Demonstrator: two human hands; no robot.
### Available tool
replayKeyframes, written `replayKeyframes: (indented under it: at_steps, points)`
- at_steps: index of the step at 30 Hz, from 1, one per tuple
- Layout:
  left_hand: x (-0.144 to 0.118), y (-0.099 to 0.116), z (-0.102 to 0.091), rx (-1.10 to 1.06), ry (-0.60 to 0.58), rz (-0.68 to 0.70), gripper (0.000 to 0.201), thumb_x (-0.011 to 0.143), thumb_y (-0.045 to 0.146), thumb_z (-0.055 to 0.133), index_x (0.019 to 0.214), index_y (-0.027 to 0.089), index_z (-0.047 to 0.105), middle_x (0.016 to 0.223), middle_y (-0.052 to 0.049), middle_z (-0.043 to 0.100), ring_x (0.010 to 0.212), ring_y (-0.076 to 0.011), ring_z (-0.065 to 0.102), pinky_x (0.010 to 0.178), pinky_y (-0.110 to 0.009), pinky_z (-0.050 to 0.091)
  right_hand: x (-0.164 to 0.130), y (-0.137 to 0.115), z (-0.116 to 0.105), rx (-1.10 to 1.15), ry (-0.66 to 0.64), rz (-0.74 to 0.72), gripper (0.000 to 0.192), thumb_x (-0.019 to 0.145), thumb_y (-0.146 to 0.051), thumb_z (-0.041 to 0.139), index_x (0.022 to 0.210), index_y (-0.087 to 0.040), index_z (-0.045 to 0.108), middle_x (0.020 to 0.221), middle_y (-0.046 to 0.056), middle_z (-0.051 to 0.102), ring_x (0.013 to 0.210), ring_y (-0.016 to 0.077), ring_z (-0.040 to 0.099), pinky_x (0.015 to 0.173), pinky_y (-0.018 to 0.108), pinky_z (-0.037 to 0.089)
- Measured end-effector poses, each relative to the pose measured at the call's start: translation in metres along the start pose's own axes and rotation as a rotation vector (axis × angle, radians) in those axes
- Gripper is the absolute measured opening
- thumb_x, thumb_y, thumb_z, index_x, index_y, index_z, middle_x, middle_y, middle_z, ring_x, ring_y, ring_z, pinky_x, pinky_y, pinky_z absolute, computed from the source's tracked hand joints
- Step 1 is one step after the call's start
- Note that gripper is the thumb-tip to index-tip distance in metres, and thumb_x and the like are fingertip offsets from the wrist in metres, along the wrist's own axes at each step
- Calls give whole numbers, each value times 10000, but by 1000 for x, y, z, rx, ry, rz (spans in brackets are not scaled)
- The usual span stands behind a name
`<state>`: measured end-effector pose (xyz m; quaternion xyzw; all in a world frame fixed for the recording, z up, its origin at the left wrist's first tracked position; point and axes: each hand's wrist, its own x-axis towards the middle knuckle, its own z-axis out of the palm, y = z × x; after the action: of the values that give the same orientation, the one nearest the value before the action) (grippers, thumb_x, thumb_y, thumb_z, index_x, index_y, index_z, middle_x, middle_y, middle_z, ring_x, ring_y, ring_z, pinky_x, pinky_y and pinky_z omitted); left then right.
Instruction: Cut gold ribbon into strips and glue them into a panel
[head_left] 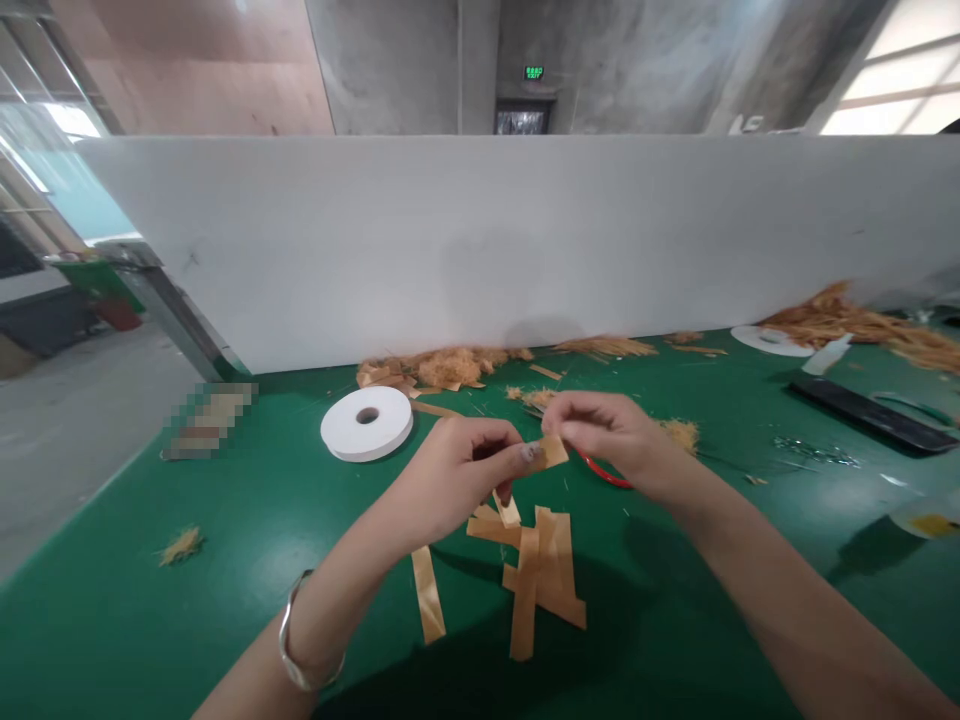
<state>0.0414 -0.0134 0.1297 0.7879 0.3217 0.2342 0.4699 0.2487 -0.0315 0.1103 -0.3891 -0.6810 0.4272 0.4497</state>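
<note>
Over the tabletop's (255,525) middle, left hand (461,470) and right hand (615,440) angled inward, nearly together, fingertips pinching one tan strip (555,452) near loose strips (525,600), open room toward the left edge save a fibre tuft (181,546).

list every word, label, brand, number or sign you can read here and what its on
"EXIT": on the lit green sign
Characters above that word: too small to read
Held tan strip: no readable text
Pixelated patch at left: unreadable
</note>
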Motion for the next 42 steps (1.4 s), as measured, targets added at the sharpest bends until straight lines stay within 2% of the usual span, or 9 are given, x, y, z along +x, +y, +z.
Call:
replayKeyframes:
  at_steps: [5,8,11,16,19,22,27,36,42]
  points:
    - [0,-5,-21,48,62,38,376,860,372,519,551,161,483,490,36,439,460,-68,374,459,-211,299,-1,1,-32,547,314,-119,264,797,-363,419,567,-241,376,589,-2,404,649,175,441,563,307,348]
    - [0,-6,-23,63,26,20,380,858,391,522,558,161,482,503,37,443,454,-62,353,446,-211,278,1,5,-34,555,306,-68,232,787,-372,407,588,-253,396,744,7,530,857,201,515,640,327,399]
    - [-1,-4,-18,105,-7,6,374,855,417,520,582,161,500,525,34,467,460,-63,369,437,-207,274,3,7,-23,440,250,-1,237,785,-398,390,603,-245,391,919,17,582,1010,230,521,686,350,435]
    - [-3,0,-12,153,-26,-8,333,856,405,516,626,166,541,529,35,489,465,-64,399,426,-195,276,1,2,-3,37,146,-31,163,796,-362,500,719,-222,533,834,52,596,795,200,561,665,330,451]
    - [-4,0,-11,182,-32,5,314,857,381,511,630,168,553,526,35,488,466,-67,390,426,-199,267,-3,-6,4,-280,18,-47,207,851,-355,477,851,-211,626,900,62,616,807,184,553,676,308,434]
    - [-3,1,-9,183,-39,6,333,856,383,505,607,164,533,524,35,477,458,-66,360,418,-206,243,-5,-10,8,-494,-40,-82,227,870,-339,460,815,-207,638,853,51,620,792,176,541,680,302,412]
    - [-3,2,-7,173,-65,5,346,846,365,521,569,159,491,502,40,426,452,-66,341,414,-216,222,-7,-11,10,-643,-13,-152,211,845,-231,470,656,-192,555,672,1,557,669,135,493,646,280,371]
    - [-2,1,-5,197,-80,-2,364,866,384,481,574,168,457,513,41,404,466,-69,317,419,-217,225,-11,-15,8,-708,-108,-123,190,890,-284,456,771,-206,582,721,1,564,685,129,488,597,252,353]
    - [0,-2,-2,260,-48,37,387,865,351,474,544,173,353,502,41,362,478,-77,295,429,-235,206,-9,-11,9,-856,-41,-219,144,851,-205,477,744,-201,574,689,3,559,679,141,495,618,266,346]
